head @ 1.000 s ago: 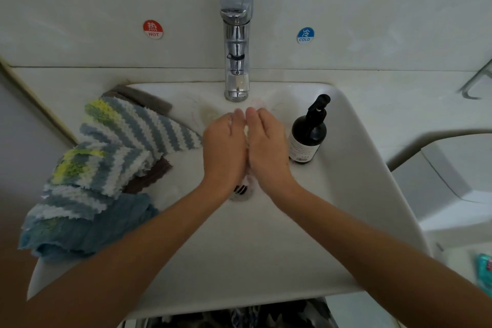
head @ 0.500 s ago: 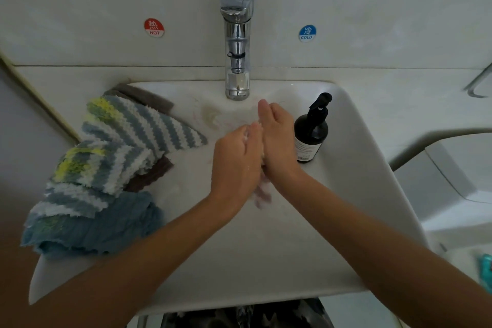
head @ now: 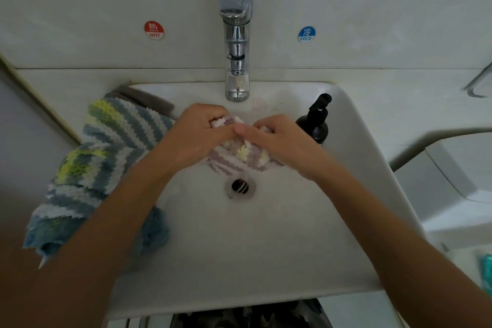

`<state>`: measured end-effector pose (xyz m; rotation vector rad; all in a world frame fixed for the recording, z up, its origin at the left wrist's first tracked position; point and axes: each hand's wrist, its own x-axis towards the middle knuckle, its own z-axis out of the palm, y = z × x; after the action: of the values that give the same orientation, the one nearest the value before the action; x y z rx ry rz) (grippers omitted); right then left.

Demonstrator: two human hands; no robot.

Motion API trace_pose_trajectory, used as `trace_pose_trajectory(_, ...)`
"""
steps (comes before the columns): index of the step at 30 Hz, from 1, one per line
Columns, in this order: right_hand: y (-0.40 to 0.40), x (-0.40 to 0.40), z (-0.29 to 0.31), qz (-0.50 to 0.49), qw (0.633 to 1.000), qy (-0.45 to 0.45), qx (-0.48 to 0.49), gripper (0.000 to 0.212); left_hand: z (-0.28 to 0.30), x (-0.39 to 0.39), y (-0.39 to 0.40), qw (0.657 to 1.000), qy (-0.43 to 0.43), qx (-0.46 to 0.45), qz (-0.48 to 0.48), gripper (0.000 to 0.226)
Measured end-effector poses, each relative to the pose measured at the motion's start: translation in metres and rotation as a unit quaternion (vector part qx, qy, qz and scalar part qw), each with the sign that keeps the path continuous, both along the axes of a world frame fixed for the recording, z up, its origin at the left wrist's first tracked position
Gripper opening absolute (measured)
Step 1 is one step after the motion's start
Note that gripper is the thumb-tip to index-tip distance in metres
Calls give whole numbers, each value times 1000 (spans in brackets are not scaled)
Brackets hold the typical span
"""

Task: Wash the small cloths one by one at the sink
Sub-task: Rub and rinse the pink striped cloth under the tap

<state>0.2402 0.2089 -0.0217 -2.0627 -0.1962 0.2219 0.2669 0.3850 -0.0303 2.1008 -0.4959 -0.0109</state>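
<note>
Lilac-and-white striped fluffy small cloth (head: 234, 161), with a pale yellow patch, is bunched over the white ceramic sink (head: 266, 247) basin, just at twelve o'clock of the round metal drain (head: 240, 186) and below the chrome tap (head: 237, 45). This looks like the scrubbing step on one cloth; next it likely needs rubbing fold against fold, then wringing, though I cannot tell whether water is running. The left hand (head: 198, 136) has its fingers curled round the cloth's nine o'clock end, and the right hand (head: 279, 138) pinches the three o'clock end, thumbs nearly touching. A pile of blue, grey and yellow striped cloths (head: 106, 157) waits on the rim at nine o'clock; a black pump bottle (head: 315, 125) stands at two o'clock.
</note>
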Motion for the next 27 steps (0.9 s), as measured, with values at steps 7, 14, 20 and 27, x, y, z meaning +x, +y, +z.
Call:
trace_pose_trajectory(7,-16,-1,9,63,993,70,-71,53,15,-3,8,996,37,26,-72,13)
trace_pose_trajectory(14,-18,5,0,57,993,79,-65,33,7,2,11,988,82,122,-51,27)
trace_pose_trajectory(20,-18,4,0,36,992,108,49,19,4,1,7,987,119,99,-47,19)
trace_pose_trajectory(27,-24,7,0,27,985,98,139,15,0,-4,-1,977,207,-10,-40,20)
